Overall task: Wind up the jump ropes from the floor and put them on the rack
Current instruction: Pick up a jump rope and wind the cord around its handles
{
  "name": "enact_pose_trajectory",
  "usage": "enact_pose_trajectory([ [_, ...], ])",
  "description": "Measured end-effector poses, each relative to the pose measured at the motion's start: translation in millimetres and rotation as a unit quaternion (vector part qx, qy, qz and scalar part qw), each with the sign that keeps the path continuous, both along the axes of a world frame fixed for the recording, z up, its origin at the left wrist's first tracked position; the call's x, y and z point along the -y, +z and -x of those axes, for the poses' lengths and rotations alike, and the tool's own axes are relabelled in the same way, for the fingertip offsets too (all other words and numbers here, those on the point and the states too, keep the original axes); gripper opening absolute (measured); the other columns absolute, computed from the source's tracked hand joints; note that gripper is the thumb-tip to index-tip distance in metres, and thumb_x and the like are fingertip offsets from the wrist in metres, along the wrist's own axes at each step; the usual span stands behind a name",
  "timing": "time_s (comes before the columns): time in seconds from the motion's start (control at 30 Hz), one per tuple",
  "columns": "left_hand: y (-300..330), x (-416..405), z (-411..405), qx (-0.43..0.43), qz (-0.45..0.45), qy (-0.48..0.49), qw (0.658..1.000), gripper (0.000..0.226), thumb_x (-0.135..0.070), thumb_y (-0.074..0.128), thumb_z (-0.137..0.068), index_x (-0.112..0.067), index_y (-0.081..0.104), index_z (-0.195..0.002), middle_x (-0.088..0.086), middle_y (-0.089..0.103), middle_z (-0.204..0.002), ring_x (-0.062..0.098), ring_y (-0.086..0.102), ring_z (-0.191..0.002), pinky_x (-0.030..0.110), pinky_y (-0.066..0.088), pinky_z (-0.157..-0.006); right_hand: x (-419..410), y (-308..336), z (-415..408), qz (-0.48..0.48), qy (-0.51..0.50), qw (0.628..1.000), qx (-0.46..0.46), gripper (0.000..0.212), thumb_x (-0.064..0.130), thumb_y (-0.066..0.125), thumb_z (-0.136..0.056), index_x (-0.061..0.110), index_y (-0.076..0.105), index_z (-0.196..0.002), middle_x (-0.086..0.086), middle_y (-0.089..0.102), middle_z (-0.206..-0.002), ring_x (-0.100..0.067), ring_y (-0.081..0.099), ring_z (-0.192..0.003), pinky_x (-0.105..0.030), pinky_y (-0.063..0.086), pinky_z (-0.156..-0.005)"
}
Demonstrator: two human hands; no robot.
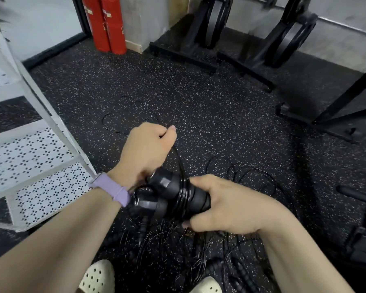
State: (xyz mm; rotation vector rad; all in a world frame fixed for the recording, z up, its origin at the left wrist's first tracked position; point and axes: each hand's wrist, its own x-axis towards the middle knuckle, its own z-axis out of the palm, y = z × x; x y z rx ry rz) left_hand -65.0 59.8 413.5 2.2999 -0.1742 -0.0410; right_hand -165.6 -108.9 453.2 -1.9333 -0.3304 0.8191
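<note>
My right hand (224,205) grips two black jump rope handles (171,192) held side by side, with several turns of thin black cord wound round them. My left hand (147,149), with a purple band on its wrist, is above the handles and pinches the black cord (179,157), which runs down from its fingers to the windings. The loose end of this cord (114,121) lies in loops on the speckled floor ahead. More black ropes (237,269), some beaded, lie tangled on the floor near my feet.
A white perforated metal rack (40,166) with slanted posts stands at the left. Two red fire extinguishers (106,24) stand against the back wall. Black weight-plate stands (251,45) and a black frame base (325,115) fill the back and right. My pale shoes (97,278) show below.
</note>
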Motion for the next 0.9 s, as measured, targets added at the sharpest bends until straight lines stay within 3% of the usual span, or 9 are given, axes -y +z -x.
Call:
enact_pose_trajectory([
  [0.1,-3,4,6,-0.109,0.043,-0.078,0.99,0.043,-0.037,0.061,-0.084,-0.016,0.043,-0.051,0.0,0.046,-0.049,0.025,0.042,-0.055,0.04,0.042,-0.061,11,0,-1,-0.048,-0.059,0.997,0.012,0.019,0.013,0.076,-0.076,0.018,0.065,-0.091,-0.014,0.067,-0.075,-0.029,0.056,-0.063,-0.049,0.049,-0.064],
  [0.17,3,7,13,-0.134,0.059,-0.091,0.985,0.011,-0.024,0.059,-0.07,-0.019,0.053,-0.063,0.015,0.059,-0.066,0.029,0.053,-0.068,0.045,0.049,-0.069,23,0,-3,-0.072,-0.118,0.99,0.01,0.019,0.009,0.072,-0.075,0.014,0.065,-0.091,-0.01,0.07,-0.076,-0.022,0.06,-0.067,-0.046,0.053,-0.07],
  [0.3,1,22,16,-0.159,0.004,-0.029,0.987,0.041,-0.016,0.052,-0.099,-0.019,0.044,-0.06,-0.001,0.045,-0.061,0.027,0.045,-0.066,0.02,0.036,-0.053,39,-9,-8,-0.088,-0.23,0.969,0.025,0.018,0.006,0.068,-0.072,0.004,0.065,-0.09,-0.013,0.069,-0.078,-0.019,0.059,-0.068,-0.039,0.048,-0.072],
  [0.43,-1,31,20,-0.143,-0.013,-0.029,0.989,0.048,-0.029,0.043,-0.106,-0.013,0.04,-0.061,0.004,0.047,-0.059,0.03,0.043,-0.062,0.038,0.041,-0.058,43,-15,-14,-0.093,-0.294,0.951,0.012,0.036,0.01,0.071,-0.07,0.002,0.062,-0.105,-0.021,0.066,-0.08,-0.023,0.056,-0.065,-0.035,0.048,-0.065],
  [0.53,0,33,23,-0.131,-0.015,-0.017,0.991,0.049,-0.03,0.043,-0.107,-0.016,0.041,-0.06,0.0,0.043,-0.058,0.029,0.044,-0.067,0.037,0.038,-0.064,43,-17,-15,-0.132,-0.312,0.941,-0.012,0.064,0.006,0.071,-0.071,0.024,0.057,-0.131,-0.017,0.07,-0.088,-0.022,0.059,-0.067,-0.034,0.051,-0.063],
  [0.6,-2,36,25,-0.135,-0.011,-0.006,0.991,0.048,-0.031,0.043,-0.107,-0.017,0.042,-0.061,-0.001,0.042,-0.059,0.029,0.045,-0.07,0.035,0.037,-0.067,40,-19,-15,-0.165,-0.307,0.937,-0.015,0.053,0.005,0.07,-0.074,0.033,0.065,-0.12,-0.014,0.07,-0.089,-0.022,0.06,-0.069,-0.034,0.051,-0.063],
  [0.67,-4,36,25,-0.154,0.005,0.003,0.988,0.049,-0.031,0.045,-0.106,-0.014,0.041,-0.06,0.0,0.041,-0.055,0.028,0.043,-0.064,0.033,0.035,-0.062,36,-20,-14,-0.188,-0.315,0.93,-0.02,0.037,0.005,0.069,-0.075,0.027,0.069,-0.105,-0.014,0.07,-0.089,-0.021,0.059,-0.068,-0.033,0.05,-0.062],
  [0.73,-3,35,23,-0.172,0.03,0.016,0.985,0.047,-0.034,0.047,-0.105,-0.013,0.043,-0.062,0.0,0.04,-0.051,0.024,0.037,-0.053,0.034,0.029,-0.053,34,-21,-14,-0.202,-0.322,0.925,-0.022,0.033,0.005,0.07,-0.075,0.022,0.068,-0.103,-0.015,0.07,-0.089,-0.022,0.059,-0.066,-0.034,0.05,-0.061],
  [0.9,2,29,21,-0.171,0.061,0.024,0.983,0.047,-0.048,0.049,-0.103,-0.014,0.052,-0.07,0.001,0.042,-0.057,0.018,0.033,-0.047,0.032,0.026,-0.051,34,-20,-17,-0.245,-0.346,0.905,-0.021,0.035,0.002,0.068,-0.075,0.011,0.063,-0.109,-0.015,0.069,-0.089,-0.023,0.056,-0.065,-0.035,0.046,-0.061],
])
